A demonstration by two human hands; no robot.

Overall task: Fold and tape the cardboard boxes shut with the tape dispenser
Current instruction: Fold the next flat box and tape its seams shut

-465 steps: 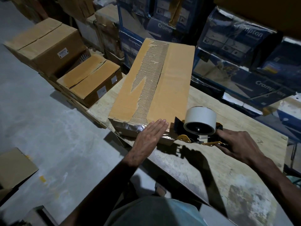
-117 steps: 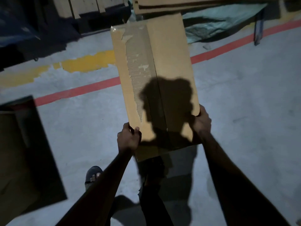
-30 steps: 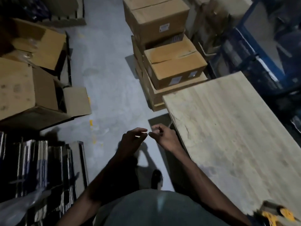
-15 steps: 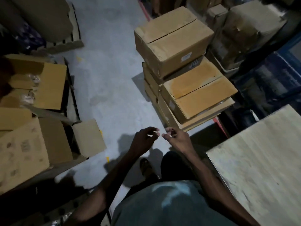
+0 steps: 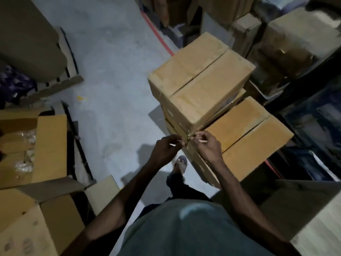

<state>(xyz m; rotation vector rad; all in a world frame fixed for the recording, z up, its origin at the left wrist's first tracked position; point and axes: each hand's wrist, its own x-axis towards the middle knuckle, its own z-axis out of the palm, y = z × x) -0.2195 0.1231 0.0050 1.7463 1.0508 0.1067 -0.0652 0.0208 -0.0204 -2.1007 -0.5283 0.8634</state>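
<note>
- Box stack (image 5: 245, 133) on the floor (image 5: 114, 71), ahead of both hands.
- Top box (image 5: 201, 78): long axis runs away rightward.
- Right hand (image 5: 206, 147) nearest its near corner, left hand (image 5: 167, 150) beside it.
- Both pinch a thin strip (image 5: 202, 140), perhaps tape.

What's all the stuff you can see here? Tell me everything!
closed cardboard boxes: at least three, tan, stacked in the middle
open cardboard boxes: two, tan, on the left; clear bags inside one
packages: several, dark blue, far right
floor: one, grey concrete, everywhere below
painted line: one, red, on the floor behind the stack
table: one corner, pale wood, bottom right
sandalled foot: one, on the floor below the hands
left hand: one, fingers curled, tips at the stack's near corner
right hand: one, fingers curled, tips meeting the left's; anything pinched is too small to tell
</note>
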